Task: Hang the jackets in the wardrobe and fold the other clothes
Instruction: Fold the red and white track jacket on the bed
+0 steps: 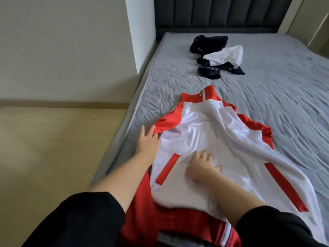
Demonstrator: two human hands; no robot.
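Well, the red and white jacket (204,132) lies front-up on the grey quilted mattress (284,86), close to the bed's left edge, with its red collar (208,93) pointing toward the dark padded headboard (213,13) and its zip closed up the middle. The person leans over it from the foot end, both arms in black sleeves (85,221). The left hand (146,139) is flat, fingers straight and slightly apart, lying on the mattress right at the jacket's left side, its fingertips touching the red sleeve near the shoulder; it grasps nothing. The right hand (201,166) rests palm-down on the white front panel, between the two slanted red pocket strips, fingers spread and relaxed, pressing on the cloth rather than gripping it. At the near edge, under the jacket's hem, there is bunched red fabric (160,225) with a white and dark stripe; I cannot tell whether it belongs to the jacket or is a separate garment. Farther up the bed, well apart from the jacket, sits a loose pile of dark navy and white clothes (217,56), unfolded. Pale wooden floor (53,148) runs along the left of the bed.
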